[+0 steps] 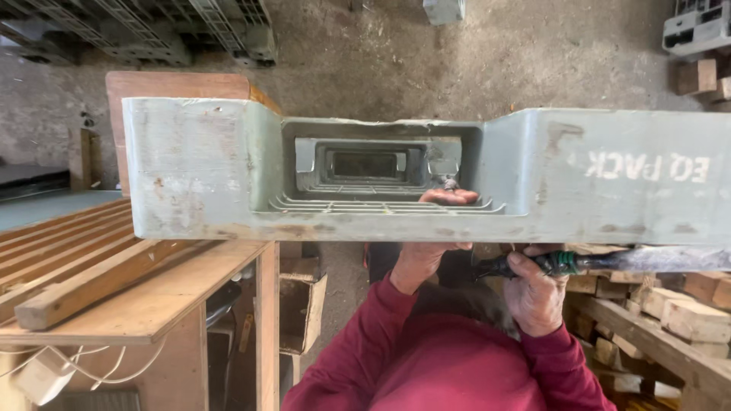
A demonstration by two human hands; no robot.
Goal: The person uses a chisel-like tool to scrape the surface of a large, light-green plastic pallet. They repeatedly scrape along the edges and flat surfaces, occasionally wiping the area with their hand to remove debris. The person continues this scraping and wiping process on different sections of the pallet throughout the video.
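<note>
Nearest, two red sleeves (426, 358) lead up to two hands. The left hand (426, 255) is a grip clenched on the lower edge of one grey plastic pallet (533, 175), fingertips (449, 196) showing inside its opening. The right hand (533, 293) is a grip closed around one dark tool (601, 261) just under that edge. The pallet stands on edge, partly on one wooden desk (137, 297) to the left. Wood blocks (678, 312) pile to the right. Beyond lies a concrete floor (396, 61).

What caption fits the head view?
Left hand grips the grey plastic pallet; right hand holds a green-handled tool beneath it.
</note>
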